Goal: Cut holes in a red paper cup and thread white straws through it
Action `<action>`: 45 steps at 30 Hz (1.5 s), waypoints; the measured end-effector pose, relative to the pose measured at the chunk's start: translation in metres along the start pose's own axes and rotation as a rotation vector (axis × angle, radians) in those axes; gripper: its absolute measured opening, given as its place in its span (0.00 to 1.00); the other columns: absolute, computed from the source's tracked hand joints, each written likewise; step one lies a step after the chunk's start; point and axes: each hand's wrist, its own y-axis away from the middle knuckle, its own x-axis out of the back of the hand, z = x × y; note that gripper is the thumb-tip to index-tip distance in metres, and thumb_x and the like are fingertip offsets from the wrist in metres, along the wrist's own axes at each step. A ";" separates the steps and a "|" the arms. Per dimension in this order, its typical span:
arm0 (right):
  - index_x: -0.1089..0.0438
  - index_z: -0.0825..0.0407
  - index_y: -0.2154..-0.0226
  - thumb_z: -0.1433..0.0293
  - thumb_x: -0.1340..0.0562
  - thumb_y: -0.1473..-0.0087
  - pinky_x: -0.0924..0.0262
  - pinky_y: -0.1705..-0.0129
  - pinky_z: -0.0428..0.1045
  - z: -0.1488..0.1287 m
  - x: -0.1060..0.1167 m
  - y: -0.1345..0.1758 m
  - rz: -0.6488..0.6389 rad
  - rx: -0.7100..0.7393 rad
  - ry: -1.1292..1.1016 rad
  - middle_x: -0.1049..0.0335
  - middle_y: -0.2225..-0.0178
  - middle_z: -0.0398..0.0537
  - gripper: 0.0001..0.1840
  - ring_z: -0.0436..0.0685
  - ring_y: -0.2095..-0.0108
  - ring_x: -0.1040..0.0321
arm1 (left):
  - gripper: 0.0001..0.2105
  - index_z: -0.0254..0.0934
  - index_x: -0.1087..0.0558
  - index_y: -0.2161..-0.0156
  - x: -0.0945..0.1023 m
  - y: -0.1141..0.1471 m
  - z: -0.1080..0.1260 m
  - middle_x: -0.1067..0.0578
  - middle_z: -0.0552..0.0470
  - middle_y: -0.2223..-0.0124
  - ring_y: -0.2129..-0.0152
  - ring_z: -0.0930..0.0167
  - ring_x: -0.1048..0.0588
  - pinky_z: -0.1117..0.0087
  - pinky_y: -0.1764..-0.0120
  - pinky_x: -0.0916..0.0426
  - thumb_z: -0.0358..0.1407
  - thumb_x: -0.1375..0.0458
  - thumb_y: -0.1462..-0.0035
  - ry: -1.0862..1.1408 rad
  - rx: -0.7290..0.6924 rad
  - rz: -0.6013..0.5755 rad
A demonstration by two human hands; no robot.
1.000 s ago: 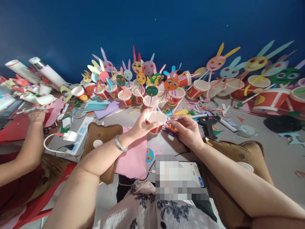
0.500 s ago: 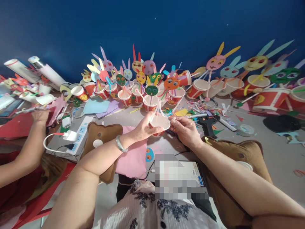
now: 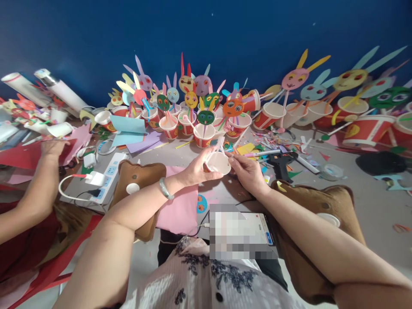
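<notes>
My left hand (image 3: 201,167) is closed around a paper cup (image 3: 218,164), thumb along the near side of its rim. The cup's white inside faces up toward me, and thin white strips (image 3: 220,145) rise at its far edge. At the cup's right side, the fingers of my right hand (image 3: 249,176) are pinched together by the rim. Whatever they grip is hidden behind the fingers. Just beyond stands a red and white cup (image 3: 204,136) bearing a green paper rabbit face (image 3: 206,116).
Several rabbit-faced cups line the blue wall (image 3: 225,34). A black glue gun (image 3: 280,165) lies right, above a brown cushion (image 3: 322,214). Left are another brown cushion (image 3: 144,197), a power strip (image 3: 111,176) and a co-worker's hand (image 3: 55,150) on red paper. A phone (image 3: 257,227) lies near me.
The cup and both hands have shifted slightly, with the right fingers still at its rim. A light blue sheet at the left now has a raised part. The co-worker's red paper has lifted somewhat.
</notes>
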 end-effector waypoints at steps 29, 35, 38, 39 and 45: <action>0.21 0.53 0.61 0.59 0.41 0.40 0.42 0.74 0.48 -0.001 -0.007 0.005 0.071 0.073 0.087 0.34 0.81 0.42 0.18 0.51 0.79 0.40 | 0.35 0.21 0.36 0.40 -0.094 0.081 0.091 0.26 0.36 0.56 0.61 0.57 0.27 0.59 0.56 0.38 0.45 0.34 0.45 -1.259 -0.148 -0.621; 0.21 0.52 0.61 0.58 0.41 0.40 0.42 0.74 0.48 0.004 -0.008 0.003 0.086 0.103 0.119 0.32 0.81 0.42 0.18 0.53 0.79 0.38 | 0.25 0.22 0.30 0.46 -0.090 0.075 0.104 0.27 0.32 0.51 0.55 0.55 0.28 0.59 0.53 0.39 0.40 0.36 0.44 -1.180 -0.074 -0.613; 0.21 0.51 0.62 0.56 0.41 0.40 0.42 0.74 0.50 0.005 -0.008 0.002 0.078 0.111 0.126 0.34 0.82 0.43 0.18 0.53 0.79 0.39 | 0.23 0.22 0.29 0.48 -0.092 0.075 0.103 0.26 0.33 0.53 0.57 0.57 0.27 0.60 0.54 0.38 0.38 0.36 0.44 -1.181 -0.058 -0.629; 0.21 0.51 0.63 0.56 0.41 0.40 0.42 0.74 0.50 0.005 -0.008 0.002 0.074 0.112 0.121 0.34 0.81 0.43 0.18 0.54 0.79 0.39 | 0.24 0.22 0.30 0.48 -0.092 0.075 0.102 0.25 0.34 0.54 0.58 0.57 0.27 0.59 0.55 0.38 0.39 0.36 0.44 -1.184 -0.048 -0.637; 0.22 0.50 0.65 0.55 0.41 0.39 0.42 0.74 0.51 0.006 -0.008 0.001 0.076 0.119 0.125 0.33 0.81 0.44 0.19 0.55 0.79 0.38 | 0.32 0.20 0.32 0.47 -0.096 0.069 0.092 0.25 0.31 0.55 0.62 0.55 0.25 0.58 0.57 0.36 0.44 0.33 0.49 -1.171 -0.016 -0.662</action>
